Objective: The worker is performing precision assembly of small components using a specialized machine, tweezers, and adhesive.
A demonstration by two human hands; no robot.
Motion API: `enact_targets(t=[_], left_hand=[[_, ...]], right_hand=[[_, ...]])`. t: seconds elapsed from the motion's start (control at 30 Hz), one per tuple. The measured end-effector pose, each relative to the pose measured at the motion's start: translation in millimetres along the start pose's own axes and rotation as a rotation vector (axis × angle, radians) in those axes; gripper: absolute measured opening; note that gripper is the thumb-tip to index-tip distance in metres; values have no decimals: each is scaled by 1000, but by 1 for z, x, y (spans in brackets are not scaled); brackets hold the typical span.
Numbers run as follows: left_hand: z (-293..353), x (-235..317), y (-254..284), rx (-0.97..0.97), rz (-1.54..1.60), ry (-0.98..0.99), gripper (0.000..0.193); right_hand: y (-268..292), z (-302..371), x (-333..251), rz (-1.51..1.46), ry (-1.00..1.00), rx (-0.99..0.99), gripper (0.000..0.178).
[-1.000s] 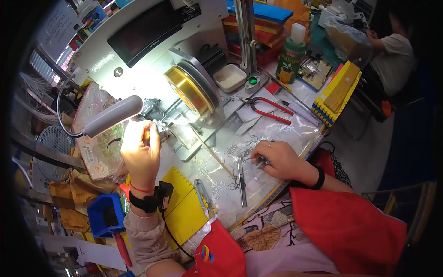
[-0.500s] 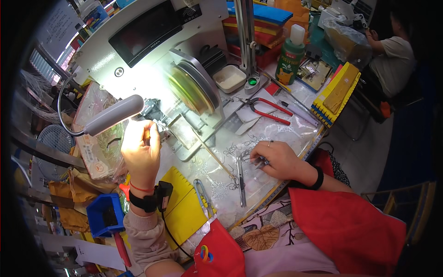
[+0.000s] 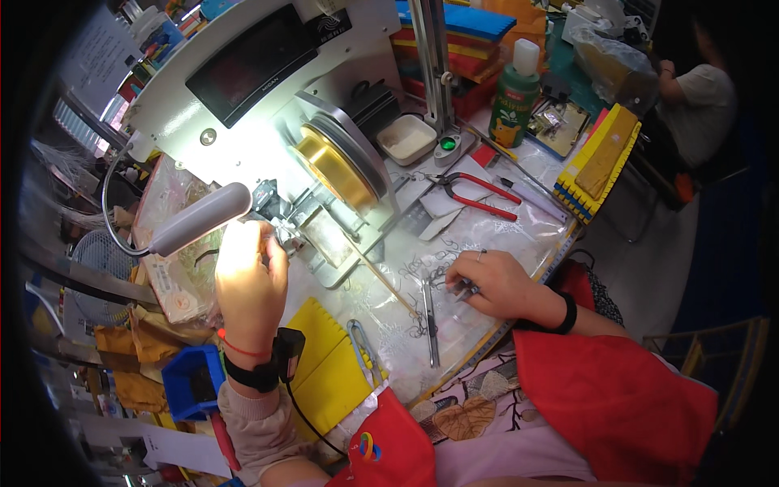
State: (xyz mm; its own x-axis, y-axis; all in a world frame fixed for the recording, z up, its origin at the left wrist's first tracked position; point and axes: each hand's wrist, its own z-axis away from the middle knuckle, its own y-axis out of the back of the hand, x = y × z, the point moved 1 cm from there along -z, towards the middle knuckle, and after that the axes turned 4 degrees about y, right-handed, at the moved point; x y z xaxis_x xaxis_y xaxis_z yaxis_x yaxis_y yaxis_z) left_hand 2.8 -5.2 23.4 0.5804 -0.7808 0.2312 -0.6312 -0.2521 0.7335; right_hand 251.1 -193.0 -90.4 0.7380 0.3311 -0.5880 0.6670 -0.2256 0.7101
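At the lower edge, a person wears a bright red apron (image 3: pixel 613 398) over a pale pink garment. A yellow plastic sheet with a toothed edge (image 3: pixel 320 373) lies on the bench (image 3: pixel 398 357) at lower centre, a blue plastic bin (image 3: pixel 172 390) to its left.

Right of centre, the right hand (image 3: pixel 501 284), wearing a ring and a black wristband, is low at the bench, its grip closed around a small grey metal piece (image 3: pixel 465 289), mostly hidden by the fingers. Just left of it lie a slim silver metal tool (image 3: pixel 431 321) and a scatter of thin dark wire loops (image 3: pixel 442 258).

Left of centre, the left hand (image 3: pixel 251 280) is raised beside small metal machine parts, thumb and fingers close together; glare hides the fingertips, so whether the grip holds anything cannot be told. A white tubular lamp (image 3: pixel 199 221) shines just above it.

Beyond, a gold-coloured round spool (image 3: pixel 337 170) stands on a large white machine with a black screen (image 3: pixel 187 150), upper left. Red-handled pliers (image 3: pixel 487 209) lie right of centre, before a green bottle with a white cap (image 3: pixel 513 101). Another person (image 3: pixel 706 105) sits at upper right.
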Motion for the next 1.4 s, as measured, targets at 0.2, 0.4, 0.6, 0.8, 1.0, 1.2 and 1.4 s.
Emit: enact_targets(t=[0.2,0.4,0.6,0.8,1.0,1.2,1.4], left_hand=[[-3,3,4,-39,-226,-46,9],[-9,1,3,40,-66,-126,9],[-8,5,10,-85,-145,-128,3],[-3,-14,26,-204,6,-16,10],[-5,-33,-3,21,577,197,17],[-5,-23,-20,192,329,-143,17],[1,-23,-21,155,931,83,21]], right_hand=[[0,-1,1,-23,-6,7,25],[0,-2,1,-19,7,6,25],[0,-2,1,-16,17,17,25],[3,-1,-3,-40,2,28,20],[31,2,-37,-53,-1,98,5],[65,-44,-92,-567,-79,-266,12],[8,-94,-86,-653,-20,-543,26]])
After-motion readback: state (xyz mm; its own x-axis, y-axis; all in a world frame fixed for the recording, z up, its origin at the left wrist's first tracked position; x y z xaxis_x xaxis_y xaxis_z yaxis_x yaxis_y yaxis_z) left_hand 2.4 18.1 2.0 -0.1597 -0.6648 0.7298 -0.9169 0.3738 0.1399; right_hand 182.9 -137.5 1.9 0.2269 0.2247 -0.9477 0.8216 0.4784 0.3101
